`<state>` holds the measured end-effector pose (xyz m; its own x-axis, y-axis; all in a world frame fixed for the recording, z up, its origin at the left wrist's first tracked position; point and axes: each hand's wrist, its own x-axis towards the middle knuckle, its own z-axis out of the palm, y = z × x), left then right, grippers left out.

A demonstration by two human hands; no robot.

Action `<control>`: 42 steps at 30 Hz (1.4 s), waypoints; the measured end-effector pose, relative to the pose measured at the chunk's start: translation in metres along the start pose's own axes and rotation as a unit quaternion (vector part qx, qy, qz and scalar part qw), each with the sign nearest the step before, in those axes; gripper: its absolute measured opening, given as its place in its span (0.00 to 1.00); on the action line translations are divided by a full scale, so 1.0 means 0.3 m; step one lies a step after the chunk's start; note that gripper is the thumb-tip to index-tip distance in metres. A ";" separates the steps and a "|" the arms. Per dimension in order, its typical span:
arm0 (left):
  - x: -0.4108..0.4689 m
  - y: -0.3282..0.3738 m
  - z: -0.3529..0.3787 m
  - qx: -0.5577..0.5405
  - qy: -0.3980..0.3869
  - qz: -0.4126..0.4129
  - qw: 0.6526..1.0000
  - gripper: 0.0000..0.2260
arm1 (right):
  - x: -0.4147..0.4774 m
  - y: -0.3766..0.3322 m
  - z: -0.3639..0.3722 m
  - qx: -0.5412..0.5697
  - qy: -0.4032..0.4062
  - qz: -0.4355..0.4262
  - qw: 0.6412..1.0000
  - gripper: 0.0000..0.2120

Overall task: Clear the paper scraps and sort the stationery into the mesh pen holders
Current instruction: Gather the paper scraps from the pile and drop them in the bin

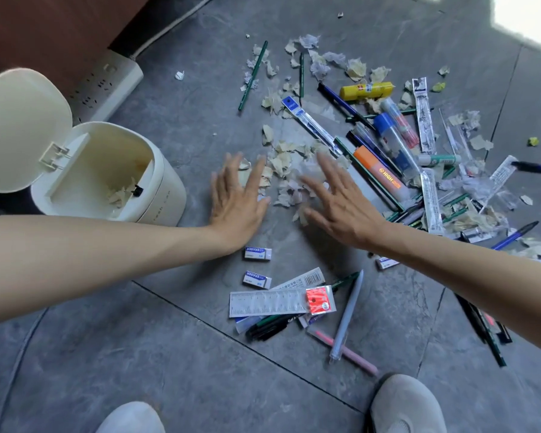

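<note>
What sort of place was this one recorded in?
Probably an indoor room, an office or a home, with the work done on the floor. Showing it: grey floor tiles with grout lines, a white power strip by a brown wall, and a small cream bin standing open.

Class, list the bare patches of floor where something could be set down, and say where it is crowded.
Free: the floor between the bin and the long green pencil; the wide stretch nearer than the left forearm, left of the ruler. Crowded: paper scraps between the left hand and right hand; pens and the orange highlighter piled right of them.
</note>
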<state>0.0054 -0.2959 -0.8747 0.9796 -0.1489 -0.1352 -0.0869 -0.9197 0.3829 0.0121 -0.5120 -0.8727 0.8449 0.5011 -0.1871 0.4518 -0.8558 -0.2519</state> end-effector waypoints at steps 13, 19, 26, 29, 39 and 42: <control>0.246 0.074 0.062 -0.139 -0.009 -0.083 0.987 0.29 | 0.007 0.010 0.014 0.234 0.036 0.063 0.970 0.33; 0.283 0.100 0.061 -0.142 -0.117 0.075 0.980 0.26 | 0.054 0.067 0.016 0.249 0.030 0.103 0.962 0.33; 0.523 0.076 -0.008 -0.079 -0.018 -0.012 0.997 0.24 | 0.152 0.103 -0.039 0.107 0.109 0.064 0.986 0.26; 0.604 0.057 -0.016 -0.035 -0.091 -0.020 0.995 0.25 | 0.185 0.123 -0.047 0.025 0.129 0.090 0.987 0.23; 0.457 0.080 0.016 -0.070 -0.035 0.070 0.994 0.25 | 0.159 0.167 -0.027 0.007 0.189 0.167 0.968 0.14; 0.612 0.104 0.005 -0.063 -0.045 0.032 0.996 0.26 | 0.141 0.186 -0.025 0.005 0.189 0.167 0.968 0.14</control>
<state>0.1821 -0.3524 -0.8888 0.9522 -0.2426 -0.1856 -0.1194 -0.8549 0.5049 0.0751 -0.5394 -0.8876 0.9885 0.1131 0.1004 0.1348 -0.9597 -0.2465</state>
